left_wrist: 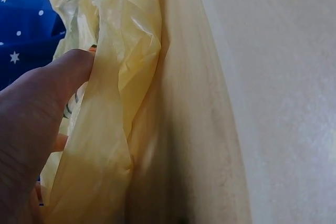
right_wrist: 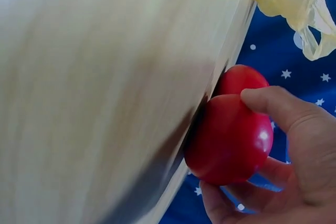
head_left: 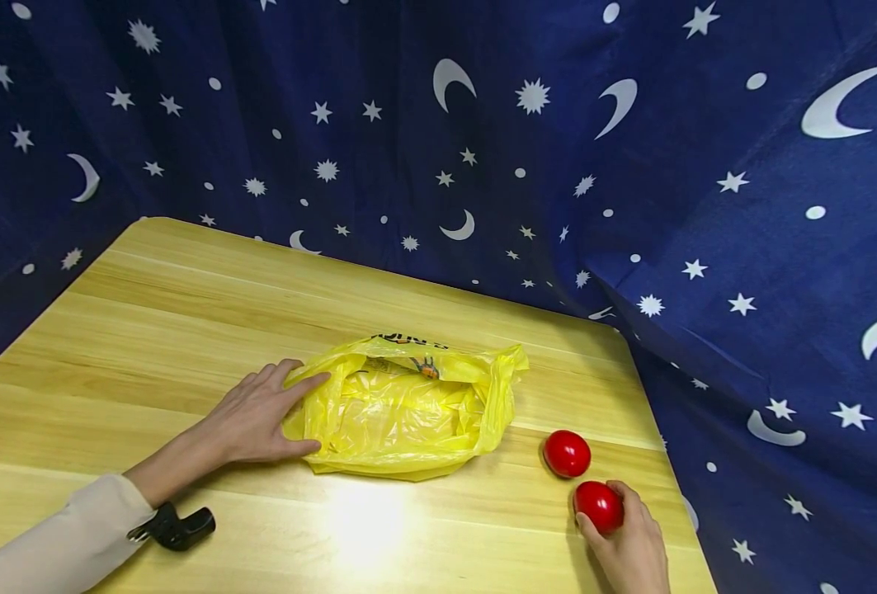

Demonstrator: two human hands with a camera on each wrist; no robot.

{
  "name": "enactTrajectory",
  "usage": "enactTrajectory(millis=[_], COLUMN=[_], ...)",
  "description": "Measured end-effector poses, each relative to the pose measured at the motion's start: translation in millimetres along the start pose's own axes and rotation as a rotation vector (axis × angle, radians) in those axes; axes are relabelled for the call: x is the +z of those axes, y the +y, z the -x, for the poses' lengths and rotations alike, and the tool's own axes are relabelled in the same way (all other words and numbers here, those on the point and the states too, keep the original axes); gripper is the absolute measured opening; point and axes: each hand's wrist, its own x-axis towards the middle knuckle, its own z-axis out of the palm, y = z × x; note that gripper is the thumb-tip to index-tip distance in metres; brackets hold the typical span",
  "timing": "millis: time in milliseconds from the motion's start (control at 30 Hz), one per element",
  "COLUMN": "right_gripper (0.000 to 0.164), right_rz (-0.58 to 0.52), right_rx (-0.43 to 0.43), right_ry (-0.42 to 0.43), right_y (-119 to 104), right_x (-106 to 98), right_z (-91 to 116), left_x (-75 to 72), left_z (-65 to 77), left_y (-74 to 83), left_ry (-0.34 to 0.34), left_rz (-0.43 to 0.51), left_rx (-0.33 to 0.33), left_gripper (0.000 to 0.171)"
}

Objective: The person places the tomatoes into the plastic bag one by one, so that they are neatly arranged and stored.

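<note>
A yellow plastic bag lies on the table with its mouth facing up and spread wide. My left hand rests against the bag's left side, fingers and thumb spread and fairly straight; the left wrist view shows the thumb right at the yellow film. Over at the right, two glossy red tomato-like balls stand close together. My right hand holds the nearer red ball between thumb and fingers. Just beyond it sits the farther red ball, partly hidden behind the held one in the right wrist view.
The light wooden table has its right edge close to the right hand. A dark blue curtain with white stars and moons hangs along the back and sides. A black strap piece sticks out from the left cuff.
</note>
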Motion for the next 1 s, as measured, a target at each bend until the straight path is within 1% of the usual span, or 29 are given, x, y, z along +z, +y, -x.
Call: enactTrajectory(millis=[67, 367, 533, 633, 767, 1000], right_gripper=[0.065, 0.063, 0.063, 0.063, 0.066, 0.067], right_rz=[-0.001, 0.008, -0.008, -0.036, -0.074, -0.132], right_rx=[-0.004, 0.039, 0.047, 0.016, -0.061, -0.207], right_ry=[-0.005, -0.052, -0.045, -0.009, 0.034, 0.06], right_y=[0, -5, -13, -22, -41, -76], right_x=[0, -2, -5, -9, -19, -32], right_z=[0, 3, 3, 2, -2, -13], left_x=[-0.2, -2.6, -2.8, -2.4, -2.2, -2.0], left_z=[0.0, -1.1, -1.8, -2.2, -2.4, -2.5], left_y=[0.1, 1.0, 0.5, -0.1, -0.4, 0.1], left_ry=[-0.001, -0.014, -0.014, -0.013, -0.014, -0.014], left_rz=[-0.001, 0.002, -0.005, -0.007, -0.004, -0.002], left_rx=[0.0, -0.009, -0.003, 0.0, 0.001, 0.006], left_gripper=[0.095, 0.096, 0.096, 0.096, 0.096, 0.096])
